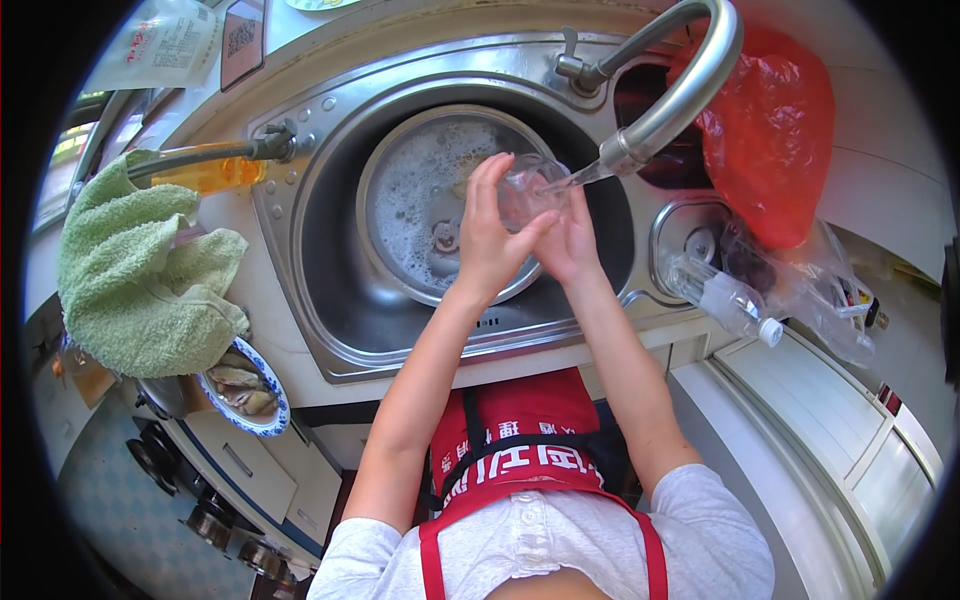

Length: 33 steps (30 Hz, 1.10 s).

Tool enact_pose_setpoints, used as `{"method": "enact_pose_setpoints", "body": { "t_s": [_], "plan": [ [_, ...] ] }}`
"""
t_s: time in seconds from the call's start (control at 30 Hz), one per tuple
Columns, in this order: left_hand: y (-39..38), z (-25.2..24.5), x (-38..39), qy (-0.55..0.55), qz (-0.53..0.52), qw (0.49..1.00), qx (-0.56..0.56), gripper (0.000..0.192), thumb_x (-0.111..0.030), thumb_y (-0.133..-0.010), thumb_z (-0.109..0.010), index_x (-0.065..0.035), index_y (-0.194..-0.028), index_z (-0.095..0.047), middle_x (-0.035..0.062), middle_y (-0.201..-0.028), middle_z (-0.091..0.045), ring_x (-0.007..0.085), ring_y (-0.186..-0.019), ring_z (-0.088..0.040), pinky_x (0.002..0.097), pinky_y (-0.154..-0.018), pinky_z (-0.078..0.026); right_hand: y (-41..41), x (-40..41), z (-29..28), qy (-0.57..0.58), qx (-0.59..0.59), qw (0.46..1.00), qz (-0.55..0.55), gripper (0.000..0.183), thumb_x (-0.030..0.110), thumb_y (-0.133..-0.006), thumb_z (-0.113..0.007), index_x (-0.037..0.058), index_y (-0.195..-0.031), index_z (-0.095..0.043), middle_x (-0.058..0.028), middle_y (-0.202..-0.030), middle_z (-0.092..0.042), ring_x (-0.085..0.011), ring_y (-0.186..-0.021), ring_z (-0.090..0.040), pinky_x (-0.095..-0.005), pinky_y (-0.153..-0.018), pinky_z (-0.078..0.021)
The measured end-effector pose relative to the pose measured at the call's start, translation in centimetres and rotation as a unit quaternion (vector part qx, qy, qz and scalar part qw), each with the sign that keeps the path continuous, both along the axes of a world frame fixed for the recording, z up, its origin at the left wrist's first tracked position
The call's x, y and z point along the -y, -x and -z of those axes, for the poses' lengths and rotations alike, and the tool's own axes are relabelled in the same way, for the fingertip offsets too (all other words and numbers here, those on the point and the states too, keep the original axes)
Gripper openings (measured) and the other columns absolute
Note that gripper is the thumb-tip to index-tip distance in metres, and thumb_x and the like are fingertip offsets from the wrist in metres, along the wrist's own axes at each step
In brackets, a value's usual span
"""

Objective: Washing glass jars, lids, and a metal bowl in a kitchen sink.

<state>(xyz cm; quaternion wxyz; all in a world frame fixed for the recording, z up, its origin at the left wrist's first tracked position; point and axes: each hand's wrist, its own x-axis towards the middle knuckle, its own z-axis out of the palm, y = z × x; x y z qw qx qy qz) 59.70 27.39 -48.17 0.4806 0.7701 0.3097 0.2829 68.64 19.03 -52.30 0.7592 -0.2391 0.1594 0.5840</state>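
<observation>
A clear glass or cup rests between my two hands over the right side of a round metal basin. My left hand grips it from the left, fingers along its far side. Around its right side and underneath curls my right hand, partly hidden. Water runs from the curved metal faucet onto the glass. Foamy water fills the basin, which sits in a stainless steel sink. A partly submerged object with a cartoon-face print shows in the foam.
A green towel hangs over a second spout at left, near a blue-rimmed dish of food pieces and a bottle of orange liquid. At right are a red plastic bag and a clear plastic bottle. A phone lies behind.
</observation>
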Motion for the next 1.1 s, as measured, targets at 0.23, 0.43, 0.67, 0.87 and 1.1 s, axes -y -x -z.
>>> {"method": "enact_pose_setpoints", "body": {
  "t_s": [0.23,0.43,0.67,0.87,1.1],
  "plan": [
    [1.9,-0.1,0.1,0.290,-0.075,0.952,0.064,0.048,-0.035,-0.095,-0.050,-0.0075,-0.133,-0.039,0.0106,-0.125,-0.048,0.0201,-0.117,-0.046,0.0329,-0.095,-0.040,2.3,-0.2,-3.0,0.014,0.171,0.985,0.024,0.065,0.015,-0.083,-0.069,0.0089,-0.136,-0.033,-0.0051,-0.131,-0.047,-0.0223,-0.123,-0.043,-0.0372,-0.099,-0.0394],
    [3.5,2.0,0.1,0.640,-0.053,0.751,0.153,0.053,-0.041,-0.099,-0.036,-0.0096,-0.140,-0.030,0.0154,-0.139,-0.038,0.0233,-0.126,-0.041,0.0375,-0.102,-0.036,1.0,-0.7,-3.7,0.103,0.375,0.921,-0.005,0.075,0.002,-0.069,-0.077,0.0064,-0.130,-0.034,-0.0078,-0.121,-0.049,-0.0182,-0.113,-0.050,-0.0327,-0.096,-0.0413],
    [7.7,4.0,0.5,0.550,-0.152,0.821,0.005,0.055,-0.025,-0.095,-0.048,-0.0039,-0.142,-0.027,0.0165,-0.138,-0.041,0.0246,-0.127,-0.043,0.0367,-0.105,-0.034,-0.9,-0.4,-4.7,0.148,0.764,0.612,-0.140,0.085,0.009,-0.062,-0.082,0.0036,-0.132,-0.034,-0.0113,-0.128,-0.042,-0.0203,-0.122,-0.042,-0.0332,-0.103,-0.0359],
    [8.6,3.0,1.6,0.500,-0.134,0.855,-0.017,0.048,-0.021,-0.093,-0.052,-0.0046,-0.136,-0.037,0.0135,-0.129,-0.050,0.0217,-0.118,-0.051,0.0337,-0.098,-0.039,-1.5,-0.7,-4.7,0.143,0.747,0.632,-0.145,0.082,0.011,-0.061,-0.083,0.0054,-0.130,-0.039,-0.0109,-0.129,-0.042,-0.0223,-0.122,-0.043,-0.0325,-0.103,-0.0347],
    [7.9,2.0,2.1,0.460,-0.103,0.882,0.018,0.042,-0.014,-0.092,-0.054,-0.0059,-0.132,-0.043,0.0111,-0.126,-0.052,0.0199,-0.113,-0.054,0.0315,-0.094,-0.041,-1.2,-0.1,-3.8,0.146,0.684,0.700,-0.144,0.081,0.011,-0.062,-0.082,0.0063,-0.131,-0.038,-0.0098,-0.128,-0.043,-0.0221,-0.120,-0.045,-0.0336,-0.103,-0.0361]
  ]
}}
